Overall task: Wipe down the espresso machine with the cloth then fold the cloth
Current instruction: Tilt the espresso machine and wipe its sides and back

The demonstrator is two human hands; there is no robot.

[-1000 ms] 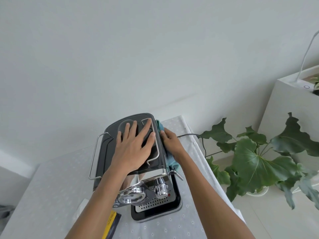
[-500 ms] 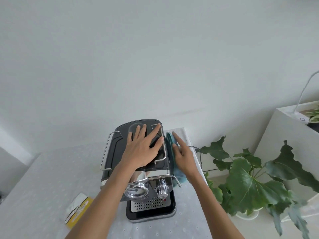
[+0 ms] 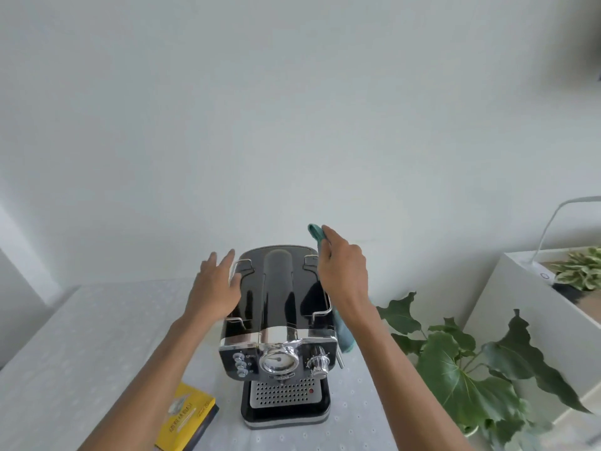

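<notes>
The table (image 3: 65, 336) carries the espresso machine (image 3: 279, 304), its long axis running 6 to 12 o'clock. At its 3 o'clock edge the right hand (image 3: 344, 271) grips the cloth (image 3: 344, 335), which drapes down that flank. The left hand (image 3: 216, 288), spread and empty, sits at 9 o'clock.

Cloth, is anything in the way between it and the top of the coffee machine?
Nothing visible is. The right hand holds the cloth at the right edge of the machine. Only a thin wire rail runs along that edge, and the left hand is at the other side.
</notes>
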